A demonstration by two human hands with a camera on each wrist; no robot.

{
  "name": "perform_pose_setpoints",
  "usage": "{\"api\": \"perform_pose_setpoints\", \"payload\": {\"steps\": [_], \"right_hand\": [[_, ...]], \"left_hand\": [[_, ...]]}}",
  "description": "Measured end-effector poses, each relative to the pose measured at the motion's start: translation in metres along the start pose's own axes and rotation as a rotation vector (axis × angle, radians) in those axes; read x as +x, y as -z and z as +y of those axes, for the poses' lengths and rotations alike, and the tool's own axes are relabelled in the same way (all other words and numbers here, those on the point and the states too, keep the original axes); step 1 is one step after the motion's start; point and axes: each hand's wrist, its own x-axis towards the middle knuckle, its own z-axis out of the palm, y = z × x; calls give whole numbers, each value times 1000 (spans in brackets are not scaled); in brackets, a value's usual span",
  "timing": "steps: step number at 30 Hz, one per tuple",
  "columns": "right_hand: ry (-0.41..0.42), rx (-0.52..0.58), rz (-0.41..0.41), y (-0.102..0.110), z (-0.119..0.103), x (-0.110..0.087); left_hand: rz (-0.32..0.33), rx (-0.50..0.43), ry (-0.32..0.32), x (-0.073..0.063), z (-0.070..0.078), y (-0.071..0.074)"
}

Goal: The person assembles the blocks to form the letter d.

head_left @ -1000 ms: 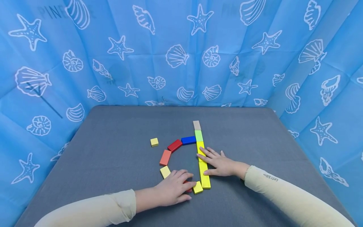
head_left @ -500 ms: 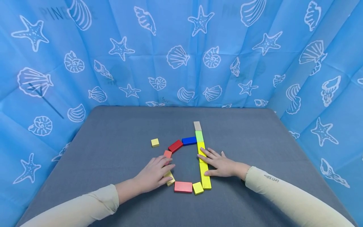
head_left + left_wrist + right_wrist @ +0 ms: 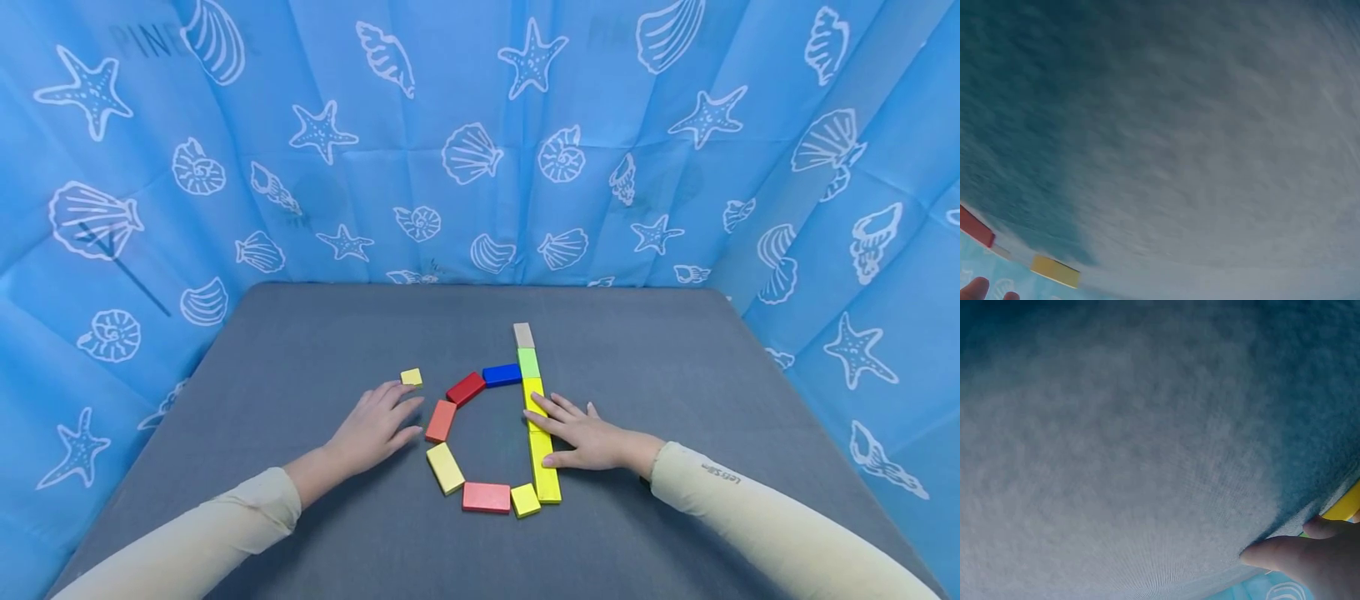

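In the head view, my left hand (image 3: 375, 429) reaches over the table with fingers spread, fingertips at the near side of a small pale yellow cube (image 3: 411, 377). My right hand (image 3: 588, 435) rests with extended fingers on a straight column of bright yellow blocks (image 3: 544, 471), topped by a green block (image 3: 528, 362) and a beige block (image 3: 523, 335). A curve of blocks joins this column: blue (image 3: 501, 375), red (image 3: 466, 388), orange-red (image 3: 441, 421), pale yellow (image 3: 446, 468), pink-red (image 3: 486, 497) and a yellow cube (image 3: 526, 500). In the left wrist view a yellow block (image 3: 1054, 270) shows near the fingertips.
Grey cloth covers the table (image 3: 637, 350). A blue curtain (image 3: 420, 167) printed with white shells and starfish hangs behind it and along both sides. Grey cloth fills most of both wrist views.
My left hand has left the pink-red block, passed over the orange-red and pale yellow blocks, and moved left and away to the small cube. My right hand has stayed on the column.
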Motion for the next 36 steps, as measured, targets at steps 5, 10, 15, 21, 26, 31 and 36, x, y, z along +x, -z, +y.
{"api": "perform_pose_setpoints", "payload": {"steps": [5, 10, 15, 21, 26, 31, 36], "right_hand": [[4, 8, 0, 1, 0, -1], [5, 20, -2, 2, -1, -2], [15, 30, -1, 2, 0, -2], [13, 27, -7, 2, -1, -1], [6, 21, -5, 0, 0, -1], [14, 23, 0, 0, 0, -2], [13, 23, -1, 0, 0, -1]], "left_hand": [[-8, 34, 48, 5, -12, -3], [-41, 54, 65, 12, -28, -7], [-137, 75, 79, 18, -43, -11], [-174, 79, 35, 24, -55, -16], [-173, 90, -25, 30, -57, -21], [-130, 87, -64, 33, -56, -22], [-66, 102, -103, 35, -57, -21]]}}
